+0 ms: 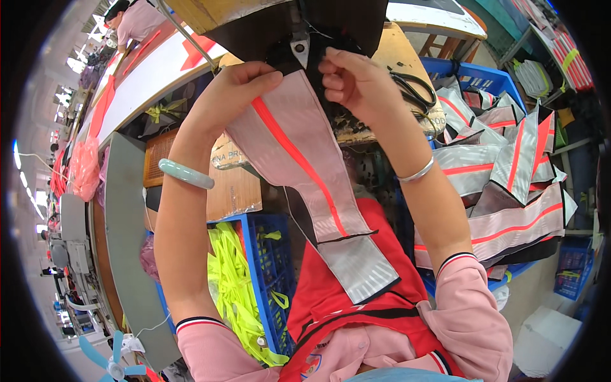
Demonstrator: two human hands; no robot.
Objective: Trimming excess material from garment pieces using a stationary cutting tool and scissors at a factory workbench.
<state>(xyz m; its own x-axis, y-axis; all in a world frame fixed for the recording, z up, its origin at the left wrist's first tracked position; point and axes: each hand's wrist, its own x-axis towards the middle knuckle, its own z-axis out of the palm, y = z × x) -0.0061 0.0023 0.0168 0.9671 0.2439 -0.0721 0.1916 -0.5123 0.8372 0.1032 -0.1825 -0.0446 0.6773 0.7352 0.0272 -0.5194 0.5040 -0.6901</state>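
workshop clutter fills the scene: a long white table (143, 79) runs far left, where another person (137, 19) bends over it, and a wooden bench top (401, 54) sits far centre with one pair of black scissors (414, 89) on it. two blue crates show, one (270, 254) near left holding a tangle of neon yellow straps (235, 280), the other (484, 79) at right heaped with many grey reflective strips (509, 172) too jumbled to count. one small blue fan (111, 356) lies at the near left corner.

open room is scarce; the crates crowd both sides of the lap, and the bench edge hangs close above the hands.

left hand (232, 89), a pale green bangle (186, 174) on its wrist, is closed on the top left edge of one grey reflective strip with an orange stripe (312, 172), thumb laid across its face. right hand (350, 79), wearing one silver bangle (417, 172), pinches the strip's top right corner against black fabric (293, 32) on the bench. the hands sit near each other, apart. the strip hangs from them down to the lap, its lower end free.
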